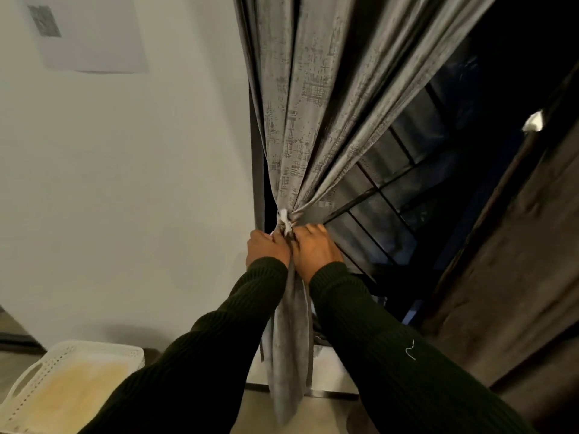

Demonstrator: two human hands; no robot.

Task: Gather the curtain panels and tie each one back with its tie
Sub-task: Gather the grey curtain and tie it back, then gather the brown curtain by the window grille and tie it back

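Head view: the grey curtain hangs beside a white wall, its folds drawn together into a narrow waist just above the person's hands, with the rest of the cloth falling in a loose tail between the two forearms down toward the floor. A pale tie is wrapped round that waist, its ends running down into the hands. The left hand sits on the wall side of the bunch, fingers curled in on the tie and the gathered cloth; exactly which strand it grips is hidden by the knuckles. The right hand presses against the bunch from the window side, touching the left hand, fingers bent round the cloth at the tie; its fingertips are out of sight behind the fabric. Both arms wear dark ribbed sleeves. Behind the curtain a dark window with black bars shows. A second, darker curtain hangs at the right edge, well apart from the hands, with a small white tie showing near its upper part. A white perforated basket stands low at the left, near the wall. A sheet of paper is fixed high on the wall.
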